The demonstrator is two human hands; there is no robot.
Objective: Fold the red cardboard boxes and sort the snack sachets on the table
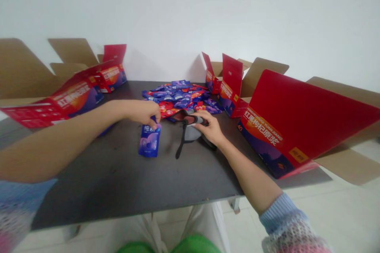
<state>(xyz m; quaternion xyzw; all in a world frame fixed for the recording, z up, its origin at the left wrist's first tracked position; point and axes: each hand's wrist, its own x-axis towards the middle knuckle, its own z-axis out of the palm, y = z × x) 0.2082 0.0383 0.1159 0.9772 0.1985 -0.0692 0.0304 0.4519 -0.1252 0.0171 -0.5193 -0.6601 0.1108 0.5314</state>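
Note:
A purple foil pouch (149, 141) with white print hangs from my left hand (145, 113), whose fingers pinch its top end. It appears upright over the dark table, left of the middle. My right hand (208, 125) is closed on a grey-and-black object (192, 129) with reddish-brown patches and a dark strap-like piece trailing toward me. Its exact kind I cannot make out. Just beyond both hands lies a loose heap of purple and red pouches (181, 97).
Open red-and-purple cartons line the dark table (127, 189). A large one (267, 138) is near my right arm, with a smaller one (230, 93) behind it. Others (78, 97) stand at the left with cardboard flaps up. A pale wall (178, 19) rises behind the heap.

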